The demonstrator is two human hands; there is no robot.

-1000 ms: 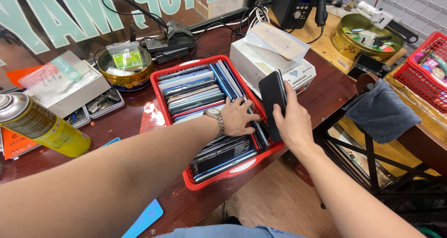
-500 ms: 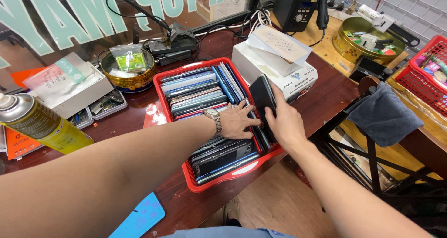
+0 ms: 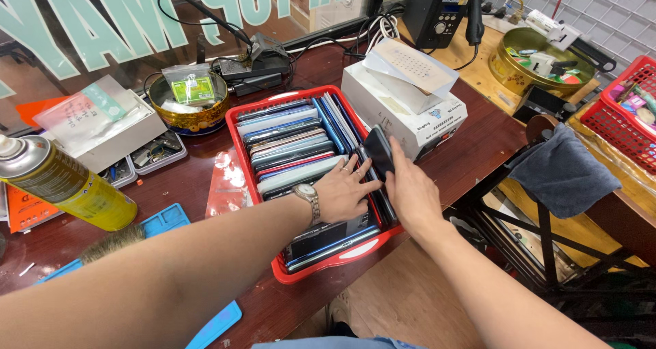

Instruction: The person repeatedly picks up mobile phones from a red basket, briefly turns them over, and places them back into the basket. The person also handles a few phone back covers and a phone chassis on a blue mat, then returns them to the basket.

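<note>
A red plastic basket (image 3: 238,136) on the dark wooden counter is packed with several flat phones (image 3: 287,141) standing on edge and stacked. My left hand (image 3: 344,192), with a wristwatch and rings, lies on the phones near the basket's right side, fingers spread against them. My right hand (image 3: 411,192) grips a dark phone (image 3: 378,149) and holds it tilted, its lower end down among the phones by the basket's right wall.
A white box (image 3: 424,120) with a paper sheet sits right of the basket. A yellow spray can (image 3: 65,185) lies at left, near a gold bowl (image 3: 188,113), parts trays and blue mats. Cables, a soldering station, another gold bowl, a red basket and a cloth-draped stool stand at right.
My right hand has lowered the dark phone from above the basket's right edge down into the row of phones. My left hand stayed on the stack.
</note>
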